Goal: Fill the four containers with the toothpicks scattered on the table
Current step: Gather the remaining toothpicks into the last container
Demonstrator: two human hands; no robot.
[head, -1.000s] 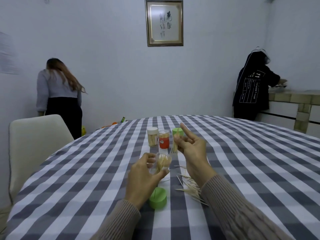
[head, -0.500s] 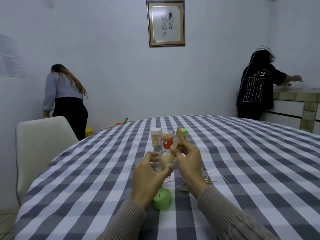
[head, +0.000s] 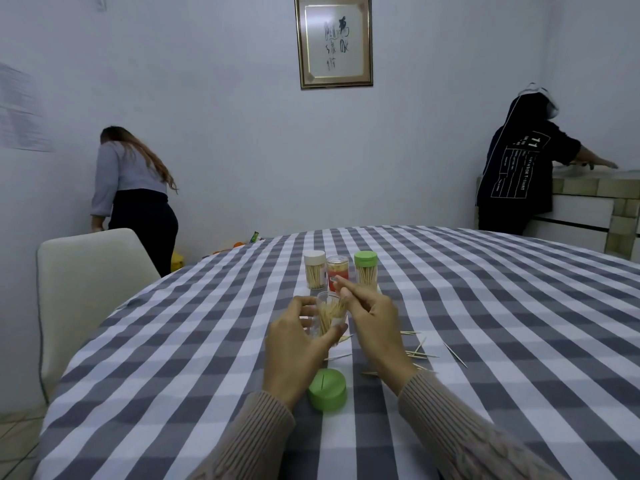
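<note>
The right hand has lowered its pinched toothpicks into the container the left hand grips; strays remain at three o'clock.

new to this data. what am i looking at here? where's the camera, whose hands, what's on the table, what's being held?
There is no robot here. A person wears a wide-angle camera on the head, looking forward and down, so the two arms at the bottom are the wearer's own.

The left hand grips an open clear container partly full of toothpicks. The right hand is at its mouth with fingers pinched, seemingly feeding toothpicks in; what it holds is too small to tell.

On the checked table: three capped containers behind, with a white cap, an orange label and a green cap; a loose green lid near the left wrist; scattered toothpicks right of the hands.

Two other people stand in the background, facing away.
</note>
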